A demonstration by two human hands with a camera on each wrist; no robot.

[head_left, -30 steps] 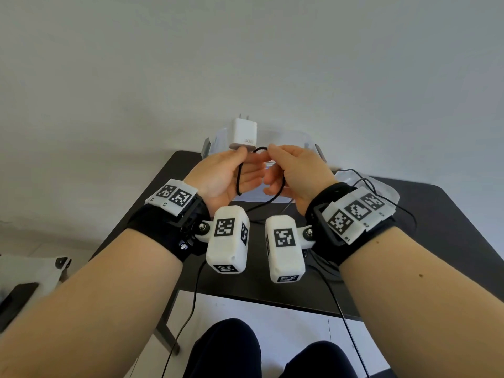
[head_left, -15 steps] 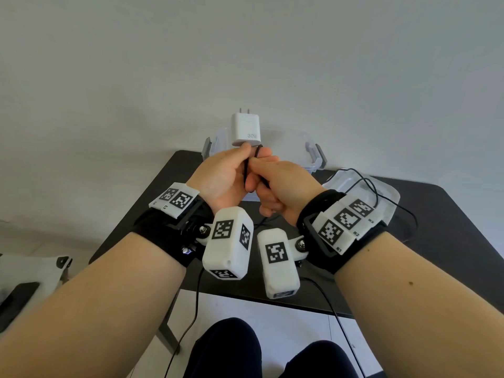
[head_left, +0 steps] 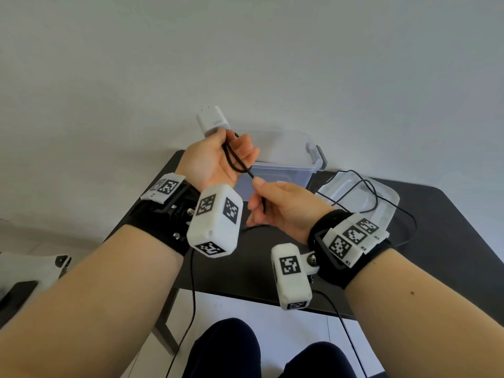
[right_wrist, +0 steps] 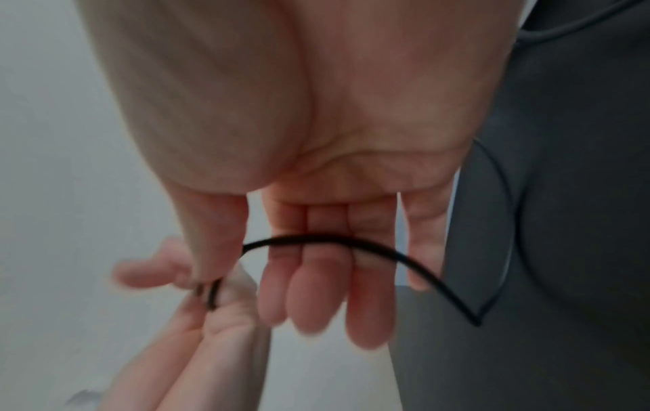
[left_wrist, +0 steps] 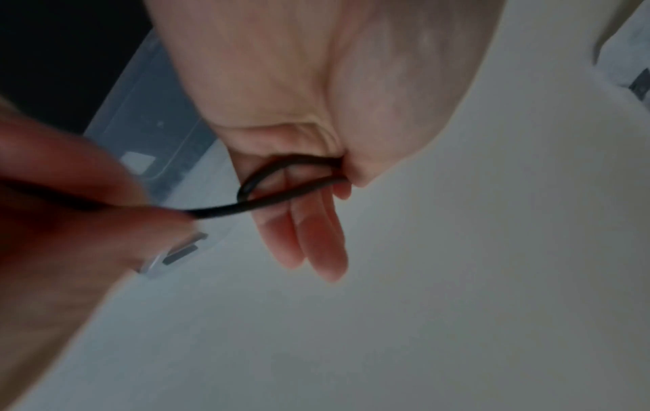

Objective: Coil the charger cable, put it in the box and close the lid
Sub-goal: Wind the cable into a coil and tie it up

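Observation:
My left hand (head_left: 218, 156) is raised above the table and holds the white charger plug (head_left: 213, 123) with a small loop of the black cable (head_left: 234, 159) pinched under its thumb. In the left wrist view the loop (left_wrist: 281, 180) lies across the fingers. My right hand (head_left: 275, 208) is lower and to the right, pinching the cable (right_wrist: 316, 240) between thumb and forefinger a short way from the loop. The rest of the cable (head_left: 362, 186) trails over the lid. The clear plastic box (head_left: 289, 162) stands open behind my hands.
The clear lid (head_left: 381, 203) lies flat on the dark table (head_left: 450, 241) to the right of the box. Wrist camera wires hang down past the table's front edge (head_left: 245, 293). A white object (head_left: 32, 268) sits on the floor at the left.
My hands have come apart: the left one rose and turned palm inward with the plug and loop, while the right one slid down and right along the cable.

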